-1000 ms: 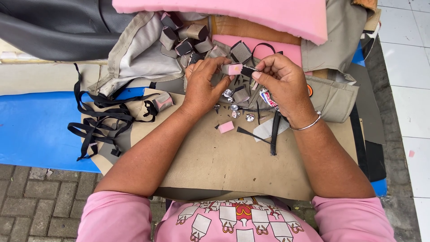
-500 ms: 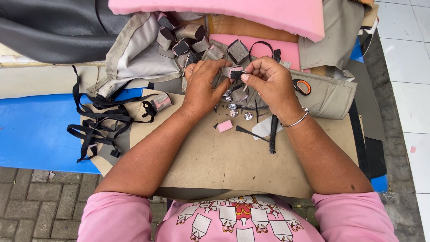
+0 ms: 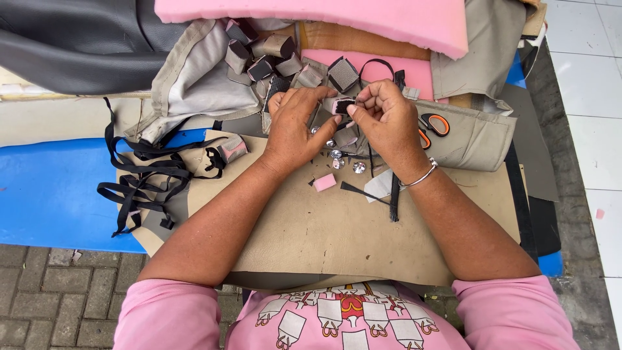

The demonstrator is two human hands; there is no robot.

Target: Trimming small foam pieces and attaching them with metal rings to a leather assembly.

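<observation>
Two hands met above a cluttered bench, whose blue top showed bare on the left. A thick slab of pink foam ran along the far edge, with dark grey sheeting bunched up to its left. A tan sheet of material covered the middle of the bench under both forearms. Folded beige fabric lay to the right, and a pair of orange-handled scissors rested on it just beside the right wrist. A tangle of black straps sprawled on the left, partly on the blue top, partly on the tan sheet. Several small grey and black covered blocks were heaped beyond the fingers. The left hand and the right hand were both closed in a pinch on one small pink and black piece, held between them just above the bench. A silver bangle circled the right wrist. Below the hands, a few shiny round studs lay on the tan sheet, near a little pink foam scrap.
</observation>
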